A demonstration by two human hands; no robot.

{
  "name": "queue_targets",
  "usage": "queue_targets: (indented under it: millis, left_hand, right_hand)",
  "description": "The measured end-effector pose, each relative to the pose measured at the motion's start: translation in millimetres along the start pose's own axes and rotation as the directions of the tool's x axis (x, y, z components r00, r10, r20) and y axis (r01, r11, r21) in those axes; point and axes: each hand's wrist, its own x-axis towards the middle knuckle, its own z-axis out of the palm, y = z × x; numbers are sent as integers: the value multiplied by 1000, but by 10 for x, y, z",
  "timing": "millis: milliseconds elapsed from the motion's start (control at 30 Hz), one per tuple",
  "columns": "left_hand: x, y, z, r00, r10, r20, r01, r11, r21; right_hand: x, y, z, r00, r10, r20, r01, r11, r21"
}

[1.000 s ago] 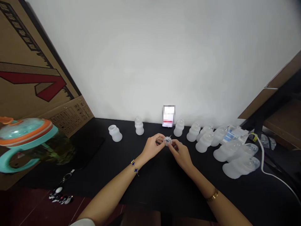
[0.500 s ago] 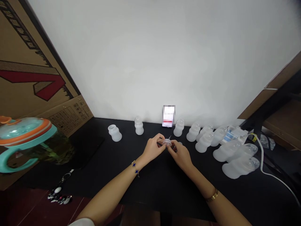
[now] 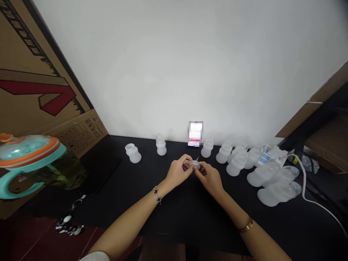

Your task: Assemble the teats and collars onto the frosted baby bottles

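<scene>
A small pale ring-shaped cap (image 3: 194,164) is pinched between the fingertips of my left hand (image 3: 178,171) and my right hand (image 3: 210,178), above the black table (image 3: 168,214). Both hands are closed on it, the left on its left side and the right on its right. A thin pointed tip shows just behind the cap. Left of my hands stands an open white bottle (image 3: 133,153) without a top. Nearer the wall is a white bottle with a clear cover (image 3: 161,145). Another covered bottle (image 3: 208,146) stands behind my right hand.
Several covered bottles (image 3: 237,164) crowd the right side, beside a white cable (image 3: 303,181). A lit phone (image 3: 195,134) leans on the wall. At the left are a teal-lidded jug (image 3: 32,152), a cardboard box (image 3: 32,105) and a beaded strap (image 3: 69,228).
The cap has shifted very slightly to the right between my fingertips and looks a little more tilted. My hands keep nearly the same place, and the bottles have not moved.
</scene>
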Motion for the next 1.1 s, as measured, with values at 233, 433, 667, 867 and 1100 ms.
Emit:
queue_targets:
  millis: [233,433,667,867,1100]
  left_hand:
    - [-13,-5,20,1000,5,-27,-2,993,117]
    - [-14,39,22,999,-27,-21,30,991,133]
    - [-23,33,31,999,-26,-25,30,987,158]
    - [-29,42,32,999,-27,-27,31,985,167]
    - [-33,33,37,1000,-24,-20,28,983,182]
  right_hand:
    - [-5,-8,-4,1000,11,12,-11,1000,1]
    - [-4,-1,3,1000,3,10,-3,1000,9]
    - [-13,2,14,1000,7,11,-7,1000,-3]
    - [-8,5,24,1000,-1,8,1,999,-36]
    - [-7,6,34,1000,-1,6,1,999,-46]
